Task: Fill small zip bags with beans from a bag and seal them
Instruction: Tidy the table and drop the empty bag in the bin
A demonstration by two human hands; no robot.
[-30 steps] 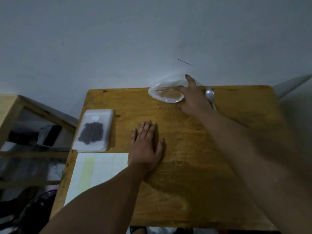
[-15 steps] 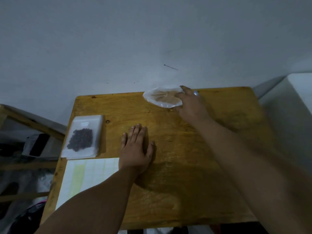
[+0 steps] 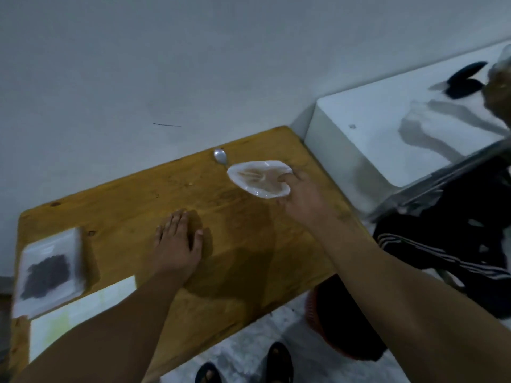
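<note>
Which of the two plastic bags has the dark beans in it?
The flat bag at the left end of the table, untouched. The clear bag gripped by the right hand shows none.

My left forearm (image 3: 110,327) and right forearm (image 3: 401,286) are bare along their whole visible length; my feet wear dark open sandals (image 3: 279,360).

One table (image 3: 124,205), over it two hands (left hand (image 3: 177,244), right hand (image 3: 301,194)), one clear bag (image 3: 257,178), one spoon (image 3: 220,156) at its far edge, one bean bag (image 3: 49,272), one paper sheet (image 3: 83,308).
</note>
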